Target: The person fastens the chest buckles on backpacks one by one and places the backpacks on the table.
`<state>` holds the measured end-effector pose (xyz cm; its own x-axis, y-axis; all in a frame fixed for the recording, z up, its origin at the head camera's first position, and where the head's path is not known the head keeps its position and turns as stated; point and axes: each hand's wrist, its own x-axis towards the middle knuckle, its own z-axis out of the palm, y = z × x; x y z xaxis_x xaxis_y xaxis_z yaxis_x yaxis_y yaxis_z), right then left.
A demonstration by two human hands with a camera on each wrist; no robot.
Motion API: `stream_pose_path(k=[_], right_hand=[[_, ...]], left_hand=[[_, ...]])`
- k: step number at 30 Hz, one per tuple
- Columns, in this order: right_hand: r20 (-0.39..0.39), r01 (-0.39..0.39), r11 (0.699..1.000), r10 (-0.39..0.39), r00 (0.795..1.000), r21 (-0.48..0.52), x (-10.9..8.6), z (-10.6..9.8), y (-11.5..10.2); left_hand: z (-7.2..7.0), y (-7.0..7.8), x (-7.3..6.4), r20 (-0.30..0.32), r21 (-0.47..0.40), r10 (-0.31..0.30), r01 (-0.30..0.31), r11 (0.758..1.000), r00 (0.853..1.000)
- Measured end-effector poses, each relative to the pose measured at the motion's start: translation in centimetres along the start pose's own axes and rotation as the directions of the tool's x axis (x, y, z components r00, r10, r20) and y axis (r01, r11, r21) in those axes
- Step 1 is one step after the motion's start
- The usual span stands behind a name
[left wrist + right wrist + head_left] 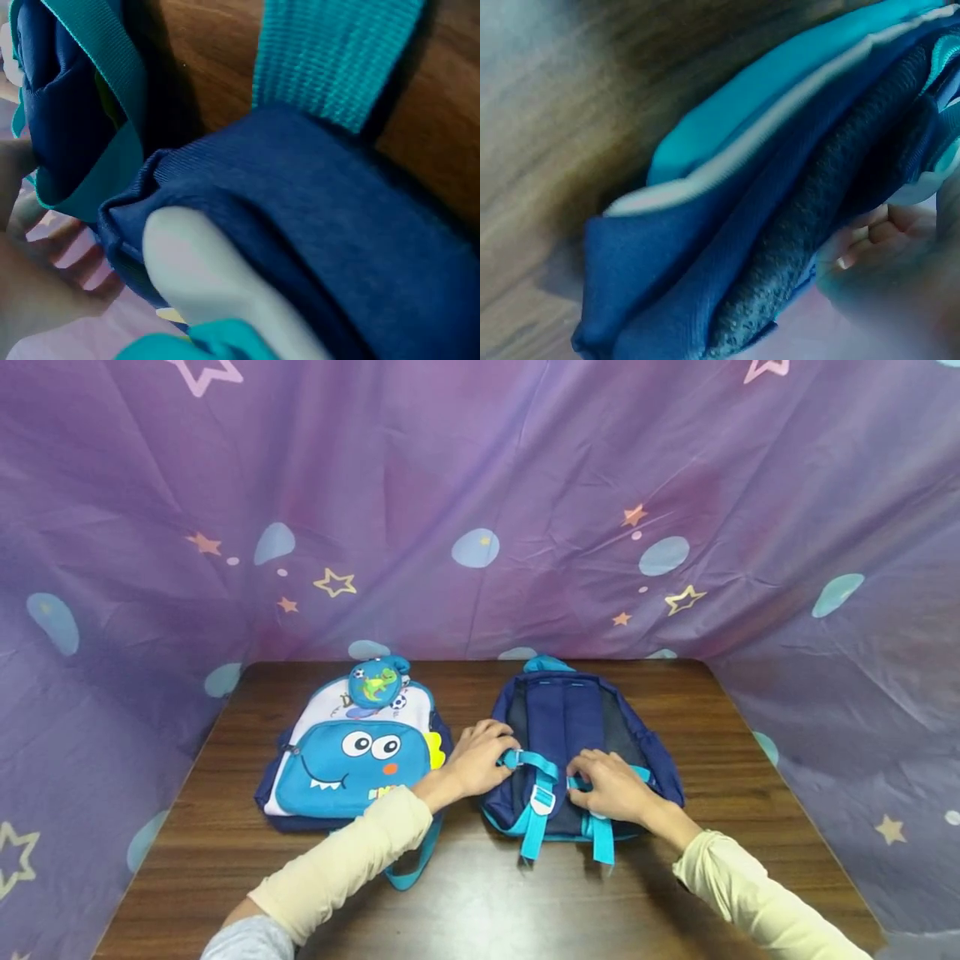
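A navy backpack (566, 718) lies on the table with its back panel and shoulder straps facing up. My left hand (480, 756) is at its left side, fingers bent over a turquoise strap (538, 762) that arcs up from a white buckle (543, 800). On the right shoulder strap, my right hand (611, 785) pinches turquoise webbing (576, 782) between thumb and fingers. The left wrist view shows the left hand (45, 270) beside a looped turquoise strap (112, 60). In the right wrist view, the right hand (877, 251) is beyond the dark mesh edge (787, 247).
Left of the navy backpack, a second backpack (345, 768) with a blue cartoon face lies front up, a small round dinosaur pouch (377, 683) at its top. Two turquoise strap ends (533, 837) hang toward the front. A purple patterned cloth (480, 468) surrounds the wooden table (480, 902).
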<state>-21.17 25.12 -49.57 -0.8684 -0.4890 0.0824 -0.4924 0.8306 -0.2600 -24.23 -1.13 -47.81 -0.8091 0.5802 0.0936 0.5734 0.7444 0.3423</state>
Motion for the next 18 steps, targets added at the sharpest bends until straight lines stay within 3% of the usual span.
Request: stream_pose_path(k=[4, 8, 14, 18], right_hand=[[-0.032, 0.023, 1.000, -0.023, 0.999, -0.020, 0.0, 0.0, 0.2], [-0.070, 0.088, 0.992, -0.094, 0.993, -0.085, 0.2, -0.6, 0.3], [-0.085, 0.158, 0.975, -0.173, 0.981, -0.157, 0.6, -1.8, 0.4], [-0.046, 0.143, 0.977, -0.152, 0.987, -0.161, 0.5, -2.5, 0.5]], left_hand=[[0.3, -0.1, 0.1, -0.082, 0.049, 0.047, -0.043, 0.998, 0.995], [0.6, 0.0, 0.3, -0.148, 0.084, 0.092, -0.080, 0.993, 0.985], [0.5, 0.3, 0.5, -0.059, 0.075, 0.119, -0.115, 0.991, 0.991], [0.2, 0.0, 0.5, -0.087, -0.040, 0.136, -0.140, 0.989, 0.987]])
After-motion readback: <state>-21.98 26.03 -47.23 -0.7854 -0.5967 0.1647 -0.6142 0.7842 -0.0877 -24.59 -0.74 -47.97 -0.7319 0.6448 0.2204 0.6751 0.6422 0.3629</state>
